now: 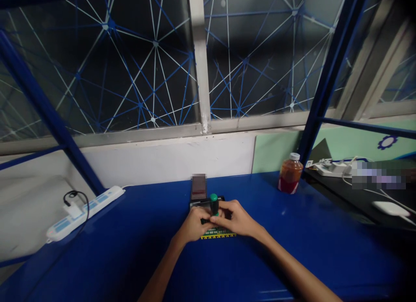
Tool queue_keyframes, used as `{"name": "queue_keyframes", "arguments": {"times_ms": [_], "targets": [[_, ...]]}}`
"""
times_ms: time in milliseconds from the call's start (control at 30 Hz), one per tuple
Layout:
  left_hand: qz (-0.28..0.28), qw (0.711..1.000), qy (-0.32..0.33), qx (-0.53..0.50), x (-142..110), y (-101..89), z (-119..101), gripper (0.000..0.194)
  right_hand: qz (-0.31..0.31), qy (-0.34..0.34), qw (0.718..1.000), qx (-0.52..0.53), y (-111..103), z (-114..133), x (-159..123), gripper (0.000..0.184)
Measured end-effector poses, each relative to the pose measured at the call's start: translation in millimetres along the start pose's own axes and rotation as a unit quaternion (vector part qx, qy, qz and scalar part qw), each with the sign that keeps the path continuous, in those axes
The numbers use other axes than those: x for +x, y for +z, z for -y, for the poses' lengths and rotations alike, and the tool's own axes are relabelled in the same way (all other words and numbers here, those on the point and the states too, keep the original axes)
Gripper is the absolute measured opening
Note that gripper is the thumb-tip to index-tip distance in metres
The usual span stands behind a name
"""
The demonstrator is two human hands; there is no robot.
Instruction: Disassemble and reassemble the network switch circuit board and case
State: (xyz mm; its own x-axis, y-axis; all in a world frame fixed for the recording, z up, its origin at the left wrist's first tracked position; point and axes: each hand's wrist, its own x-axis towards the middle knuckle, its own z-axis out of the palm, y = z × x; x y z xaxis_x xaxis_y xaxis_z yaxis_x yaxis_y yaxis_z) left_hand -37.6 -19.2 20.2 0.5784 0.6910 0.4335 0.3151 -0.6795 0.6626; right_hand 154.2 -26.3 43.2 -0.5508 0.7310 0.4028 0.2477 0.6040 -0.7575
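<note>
A short screwdriver point(213, 204) with a green-capped dark handle stands nearly upright between my hands, its tip hidden by fingers. My right hand point(238, 217) is closed, thumb and fingers at the lower part of the handle. My left hand point(194, 224) is pinched closed beside the screwdriver's base, its fingertips meeting those of the right; what they grip is hidden. Under both hands lies a green board point(211, 231) with a yellow-and-black marked front edge. A dark case point(199, 203) sits just behind, with a brown, dark-edged panel point(199, 188) rising at its back left.
The blue table point(156, 206) runs to the wall under the window. A white power strip point(86, 213) with a plugged-in charger lies at left. A bottle of reddish drink point(290, 174) stands at back right. Cables and a white adapter point(391, 208) lie on a dark surface farther right.
</note>
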Motion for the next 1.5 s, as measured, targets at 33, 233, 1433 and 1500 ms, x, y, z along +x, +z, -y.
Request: {"name": "queue_keyframes", "arguments": {"times_ms": [33,233,1433,1500], "targets": [[-0.004,1.000,0.004,-0.001,-0.2,0.5,0.5,0.027,-0.004,-0.003,1.000,-0.012,1.0,-0.2,-0.3,0.028],[-0.022,1.000,-0.011,0.010,-1.2,0.4,-2.6,0.020,0.002,0.001,1.000,-0.016,6.0,-1.5,-0.8,0.024],[0.002,1.000,-0.028,0.000,0.7,0.9,-5.3,0.030,-0.038,0.015,0.999,0.003,8.9,1.8,0.8,0.030],[0.003,1.000,-0.026,-0.002,1.1,1.4,-5.8,0.028,-0.047,0.014,0.999,-0.010,8.9,2.1,0.7,0.030]]}}
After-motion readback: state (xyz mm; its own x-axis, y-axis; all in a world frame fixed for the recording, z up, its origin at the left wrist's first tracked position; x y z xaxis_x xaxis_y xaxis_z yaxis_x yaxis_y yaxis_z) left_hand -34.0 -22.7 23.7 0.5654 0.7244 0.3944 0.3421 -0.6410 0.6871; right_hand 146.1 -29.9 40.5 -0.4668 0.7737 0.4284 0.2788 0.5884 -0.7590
